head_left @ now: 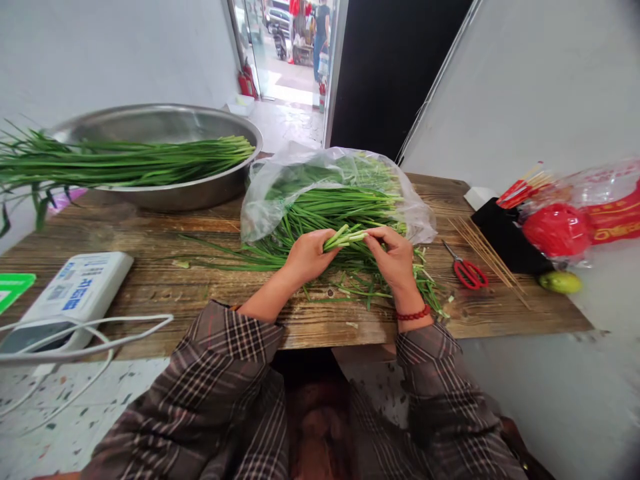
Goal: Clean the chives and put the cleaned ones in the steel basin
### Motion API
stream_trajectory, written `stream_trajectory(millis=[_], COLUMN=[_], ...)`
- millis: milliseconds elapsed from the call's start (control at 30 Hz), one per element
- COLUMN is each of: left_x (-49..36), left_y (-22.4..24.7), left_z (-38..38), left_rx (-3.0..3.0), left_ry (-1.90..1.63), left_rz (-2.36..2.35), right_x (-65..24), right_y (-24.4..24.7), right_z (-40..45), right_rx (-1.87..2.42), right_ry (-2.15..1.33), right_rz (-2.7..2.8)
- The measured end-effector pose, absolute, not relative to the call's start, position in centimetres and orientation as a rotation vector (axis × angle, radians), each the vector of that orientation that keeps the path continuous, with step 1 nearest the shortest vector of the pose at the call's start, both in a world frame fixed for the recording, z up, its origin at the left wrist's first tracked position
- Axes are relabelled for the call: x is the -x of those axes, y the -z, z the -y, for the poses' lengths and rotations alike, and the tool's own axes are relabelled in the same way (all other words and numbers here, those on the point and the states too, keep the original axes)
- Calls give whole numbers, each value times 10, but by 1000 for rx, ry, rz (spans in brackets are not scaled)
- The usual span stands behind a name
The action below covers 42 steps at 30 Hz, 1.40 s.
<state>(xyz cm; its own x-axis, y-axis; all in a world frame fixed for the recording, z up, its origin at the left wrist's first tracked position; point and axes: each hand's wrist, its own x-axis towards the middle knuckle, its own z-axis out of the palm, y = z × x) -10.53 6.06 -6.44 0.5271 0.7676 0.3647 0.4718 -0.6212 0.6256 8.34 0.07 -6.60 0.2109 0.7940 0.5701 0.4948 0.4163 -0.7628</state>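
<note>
My left hand (311, 255) is closed round a small bunch of green stalks (345, 238), whose pale ends point right. The fingertips of my right hand (393, 257) pinch those pale ends. Just beyond both hands, a clear plastic bag (270, 212) lies open with a big heap of long green leaves (335, 203) in it. Trimmed green scraps (367, 287) are scattered on the wooden table (200, 307) under and beside my hands. A wide metal basin (185, 197) at the back left holds more long green stalks (150, 162), their leaves hanging over its left rim.
Red-handled scissors (470, 273) and thin wooden sticks (487, 253) lie to the right, beside a black holder (510, 237), red packaging (557, 230) and a yellow-green fruit (561, 282). A white box device (83, 293) with cables (145, 320) sits at the left.
</note>
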Motion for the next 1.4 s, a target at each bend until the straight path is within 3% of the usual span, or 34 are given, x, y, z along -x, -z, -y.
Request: stream_trajectory(millis=[233, 400, 733, 1200, 1400], left_x=[103, 105, 107, 108, 106], left_y=[63, 60, 66, 61, 66], left_z=[-57, -60, -70, -68, -67], left_rx=[-2371, -2225, -2023, -2074, -2173], left_ry=[-817, -1067, -1407, -1472, -1213], left_rz=[-929, -1043, -1085, -885, -950], right_x=[-85, -105, -114, -103, -101], right_y=[68, 73, 72, 71, 69], right_z=[-1, -3, 6, 2, 3], right_rx=[1217, 1372, 1786, 1304, 1264], right_ry=[-431, -325, -46, -249, -251], right_rz=[1489, 1257, 1987, 1640, 1715])
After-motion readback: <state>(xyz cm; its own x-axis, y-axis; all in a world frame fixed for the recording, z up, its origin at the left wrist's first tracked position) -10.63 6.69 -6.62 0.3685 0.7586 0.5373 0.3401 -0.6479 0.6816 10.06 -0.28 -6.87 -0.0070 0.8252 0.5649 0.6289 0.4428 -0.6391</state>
